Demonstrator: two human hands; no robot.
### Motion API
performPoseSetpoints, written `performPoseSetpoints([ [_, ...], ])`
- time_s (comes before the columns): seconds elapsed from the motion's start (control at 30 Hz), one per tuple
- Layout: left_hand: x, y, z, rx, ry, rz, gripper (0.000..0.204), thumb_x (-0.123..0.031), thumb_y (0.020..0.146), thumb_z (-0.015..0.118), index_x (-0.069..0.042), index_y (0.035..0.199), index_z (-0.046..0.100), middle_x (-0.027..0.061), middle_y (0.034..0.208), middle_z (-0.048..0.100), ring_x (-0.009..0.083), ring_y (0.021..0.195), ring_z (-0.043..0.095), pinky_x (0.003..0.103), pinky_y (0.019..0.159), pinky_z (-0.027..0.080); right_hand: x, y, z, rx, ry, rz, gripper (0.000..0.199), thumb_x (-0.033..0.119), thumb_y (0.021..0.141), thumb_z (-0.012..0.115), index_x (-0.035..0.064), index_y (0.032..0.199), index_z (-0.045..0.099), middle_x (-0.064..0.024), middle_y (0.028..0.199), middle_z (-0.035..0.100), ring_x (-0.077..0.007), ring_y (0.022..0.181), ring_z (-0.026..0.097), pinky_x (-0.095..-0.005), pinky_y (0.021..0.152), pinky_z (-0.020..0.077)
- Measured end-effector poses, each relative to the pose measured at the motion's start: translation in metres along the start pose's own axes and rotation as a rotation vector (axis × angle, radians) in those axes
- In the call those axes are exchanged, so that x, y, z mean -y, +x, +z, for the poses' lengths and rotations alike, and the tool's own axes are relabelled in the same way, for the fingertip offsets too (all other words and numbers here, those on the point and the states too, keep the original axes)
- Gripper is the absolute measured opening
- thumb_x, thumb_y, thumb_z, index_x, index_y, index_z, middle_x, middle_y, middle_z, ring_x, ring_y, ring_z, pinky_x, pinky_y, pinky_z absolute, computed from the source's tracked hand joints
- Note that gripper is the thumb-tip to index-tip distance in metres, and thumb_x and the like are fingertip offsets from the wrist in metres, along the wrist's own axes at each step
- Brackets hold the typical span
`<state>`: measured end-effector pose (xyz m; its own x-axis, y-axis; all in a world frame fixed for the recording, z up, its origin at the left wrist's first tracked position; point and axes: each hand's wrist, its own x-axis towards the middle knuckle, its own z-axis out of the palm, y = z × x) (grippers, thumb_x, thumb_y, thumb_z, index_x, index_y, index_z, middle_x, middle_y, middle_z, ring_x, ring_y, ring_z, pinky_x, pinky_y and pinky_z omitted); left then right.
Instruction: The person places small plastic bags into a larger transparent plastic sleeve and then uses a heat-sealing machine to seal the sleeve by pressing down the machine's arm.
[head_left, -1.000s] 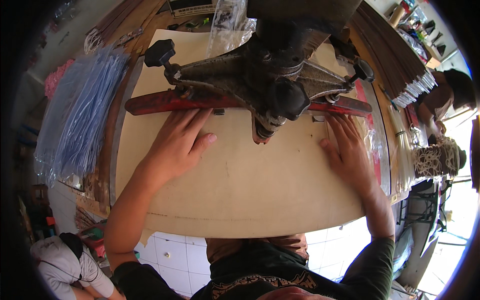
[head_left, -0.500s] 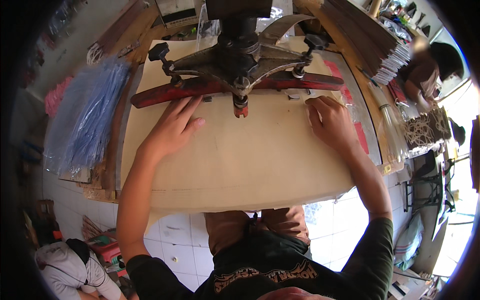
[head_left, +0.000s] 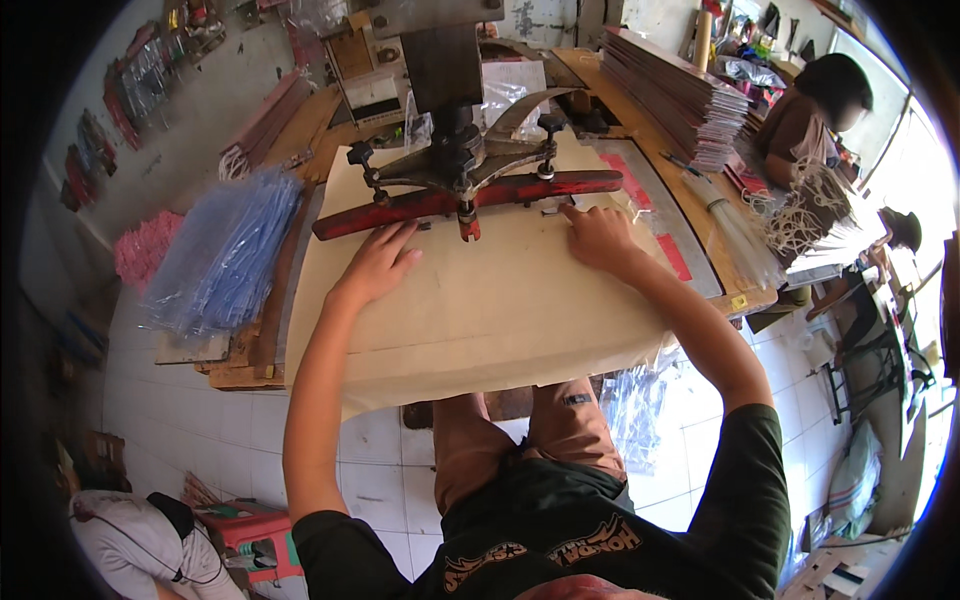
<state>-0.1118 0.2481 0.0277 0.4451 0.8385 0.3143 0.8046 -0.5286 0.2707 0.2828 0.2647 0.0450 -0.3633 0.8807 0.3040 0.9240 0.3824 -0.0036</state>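
Left hand (head_left: 378, 266), grip spread, and right hand (head_left: 603, 240), grip unclear, seemingly steady the tan sheet (head_left: 485, 300); the next move needs alignment.

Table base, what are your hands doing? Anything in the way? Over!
Left hand: resting open on pale sheet. Right hand: on the sheet, near small grey piece. Red bar: across the sheet, ahead of both hands.

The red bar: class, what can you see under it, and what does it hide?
The cream sheet shows in front of and beyond the red bar, so it appears to run beneath. The strip directly underneath is covered; whether anything else lies there cannot be seen.
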Motion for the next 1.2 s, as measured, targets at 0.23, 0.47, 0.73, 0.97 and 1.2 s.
performPoseSetpoints([
  [0.23,0.003,-0.003,0.003,-0.027,0.067,-0.007,0.054,-0.031,0.098,0.057,-0.003,0.143,0.050,0.0156,0.151,0.046,0.0347,0.139,0.041,0.041,0.116,0.032,0.001,-0.002,0.002,-0.083,0.055,-0.002,0.044,0.022,0.088,0.052,0.0079,0.129,0.062,-0.0211,0.082,0.071,-0.0391,0.076,0.070,-0.0522,0.071,0.0550],
  [0.47,0.003,0.004,0.007,-0.050,0.020,-0.032,0.056,-0.032,0.093,0.061,-0.008,0.143,0.050,0.0173,0.144,0.052,0.0371,0.134,0.045,0.044,0.114,0.035,0.005,0.008,-0.006,0.060,-0.067,0.036,0.045,0.022,0.087,0.049,0.0072,0.128,0.062,-0.0210,0.088,0.072,-0.0378,0.083,0.072,-0.0506,0.074,0.0563],
  [0.73,0.000,-0.005,0.007,-0.074,0.043,-0.074,0.053,-0.031,0.093,0.060,-0.007,0.140,0.053,0.0164,0.143,0.053,0.0361,0.132,0.046,0.044,0.114,0.034,0.007,0.007,-0.016,0.139,-0.117,-0.018,0.044,0.023,0.088,0.052,0.0133,0.129,0.063,-0.0194,0.097,0.072,-0.0373,0.083,0.071,-0.0497,0.076,0.0555],
  [0.97,-0.006,0.000,0.011,-0.105,0.073,-0.063,0.051,-0.031,0.094,0.059,-0.006,0.138,0.054,0.0154,0.143,0.053,0.0340,0.133,0.047,0.045,0.115,0.033,-0.018,-0.003,0.006,-0.164,0.045,-0.256,0.051,0.013,0.083,0.055,0.0038,0.133,0.058,-0.0207,0.126,0.063,-0.0388,0.077,0.070,-0.0493,0.073,0.0563],
  [1.2,-0.006,-0.002,0.010,-0.056,0.099,-0.085,0.053,-0.032,0.095,0.057,-0.006,0.142,0.051,0.0157,0.147,0.050,0.0351,0.136,0.043,0.045,0.117,0.030,-0.013,0.012,-0.003,0.038,-0.102,-0.294,0.064,0.010,0.077,0.055,-0.0021,0.139,0.050,-0.0230,0.133,0.060,-0.0414,0.080,0.070,-0.0500,0.072,0.0575],
])
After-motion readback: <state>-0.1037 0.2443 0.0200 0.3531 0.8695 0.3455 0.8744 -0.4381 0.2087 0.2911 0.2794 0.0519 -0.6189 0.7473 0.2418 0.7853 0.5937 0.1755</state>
